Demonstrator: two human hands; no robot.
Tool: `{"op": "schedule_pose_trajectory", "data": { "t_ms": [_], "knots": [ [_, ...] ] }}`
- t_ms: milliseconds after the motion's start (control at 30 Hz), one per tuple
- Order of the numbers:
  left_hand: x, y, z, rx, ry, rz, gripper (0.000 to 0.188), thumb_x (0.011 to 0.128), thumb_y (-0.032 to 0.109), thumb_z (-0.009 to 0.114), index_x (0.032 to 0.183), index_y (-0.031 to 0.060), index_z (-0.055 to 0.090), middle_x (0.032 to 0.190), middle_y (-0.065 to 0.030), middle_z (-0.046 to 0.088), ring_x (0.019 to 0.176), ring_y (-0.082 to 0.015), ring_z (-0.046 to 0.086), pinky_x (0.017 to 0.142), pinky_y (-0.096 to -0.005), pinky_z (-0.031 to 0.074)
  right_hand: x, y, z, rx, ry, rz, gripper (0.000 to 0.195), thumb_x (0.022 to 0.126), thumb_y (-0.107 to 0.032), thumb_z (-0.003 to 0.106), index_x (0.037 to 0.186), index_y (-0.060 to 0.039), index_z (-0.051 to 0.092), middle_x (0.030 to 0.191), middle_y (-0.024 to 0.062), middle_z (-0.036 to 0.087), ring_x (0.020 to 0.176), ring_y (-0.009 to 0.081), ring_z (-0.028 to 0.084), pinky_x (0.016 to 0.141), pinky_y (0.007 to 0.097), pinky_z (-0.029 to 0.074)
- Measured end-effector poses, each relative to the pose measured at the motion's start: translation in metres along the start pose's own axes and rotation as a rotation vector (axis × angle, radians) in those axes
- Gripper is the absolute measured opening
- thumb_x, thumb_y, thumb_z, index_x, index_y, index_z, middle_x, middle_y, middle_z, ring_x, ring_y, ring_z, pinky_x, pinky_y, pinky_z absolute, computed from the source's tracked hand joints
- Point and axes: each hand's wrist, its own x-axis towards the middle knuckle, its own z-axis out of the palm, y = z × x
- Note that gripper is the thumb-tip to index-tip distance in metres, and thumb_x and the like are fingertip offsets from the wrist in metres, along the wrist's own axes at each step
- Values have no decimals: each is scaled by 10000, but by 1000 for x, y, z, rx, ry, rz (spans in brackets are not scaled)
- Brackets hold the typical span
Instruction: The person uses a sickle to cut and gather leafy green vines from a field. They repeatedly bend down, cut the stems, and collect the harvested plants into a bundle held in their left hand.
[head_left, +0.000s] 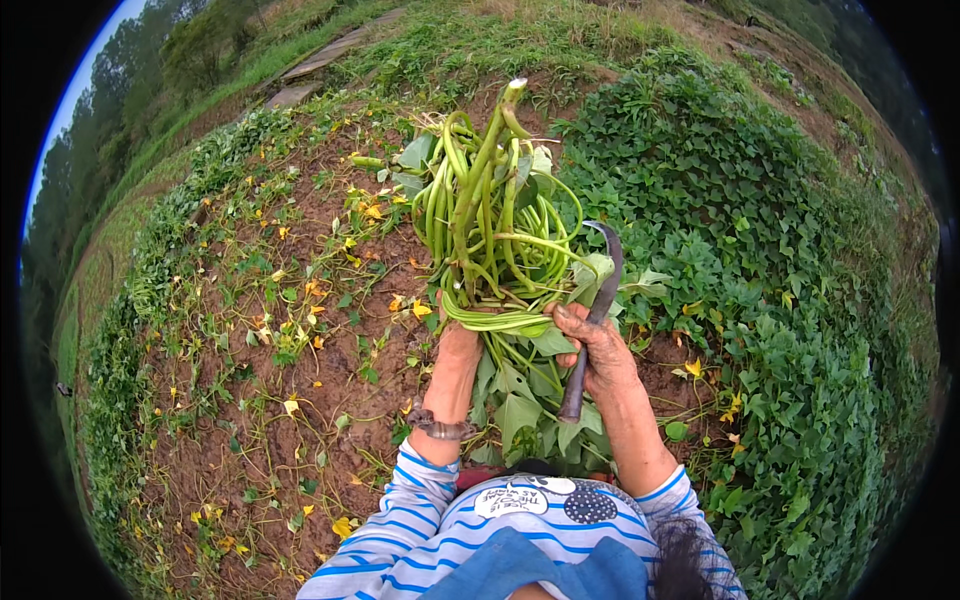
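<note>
A coiled bundle of green leafy vine stems (487, 217) is held up in front of me, with a thick cut stem standing out of its top. Thin stems wrap around the bundle low down, and broad leaves (517, 409) hang beneath it. My left hand (460, 336) supports the bundle from the left; its fingers are hidden behind the stems. My right hand (596, 341) grips a sickle (609, 289) against its palm, curved blade upward and handle down. The thumb and fingers of that same hand pinch the wrapped stems at the bundle's right side.
Reddish-brown soil (277, 397) with sparse trailing vines and yellow leaves lies to the left. Dense green leafy vines (750, 300) cover the ground at right. Flat slabs (330, 56) form a path at the far upper left.
</note>
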Motion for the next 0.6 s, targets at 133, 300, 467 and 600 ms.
{"op": "schedule_pose_trajectory", "data": {
  "t_ms": [133,300,467,600],
  "knots": [
    [-10,24,24,-54,95,6,369,891,225,514,1201,32,457,1119,-108,542,960,-213,552,850,-358,476,4,-4,-7,-46,-26,-1,289,760,-132,661,1002,9,589,723,13,577,561,99,554,547,224,501],
    [-23,40,41,523,22,99,365,907,329,450,1067,18,554,990,-64,617,890,-162,590,766,-289,499,-7,5,-16,78,14,11,317,788,-128,553,1061,32,545,885,138,642,717,200,636,667,289,533],
    [-36,31,39,726,11,228,311,694,94,584,994,14,580,925,-83,589,839,-194,573,766,-283,466,-20,39,-67,139,39,-107,423,811,-155,446,1178,55,424,1126,225,512,955,296,551,838,382,473],
    [-42,42,60,977,-66,402,439,586,25,660,1019,20,586,915,-104,583,842,-236,575,787,-293,458,-51,52,-99,-246,164,-69,422,844,-152,415,1234,6,380,1208,199,437,1050,313,457,907,390,393]
  ]
}}
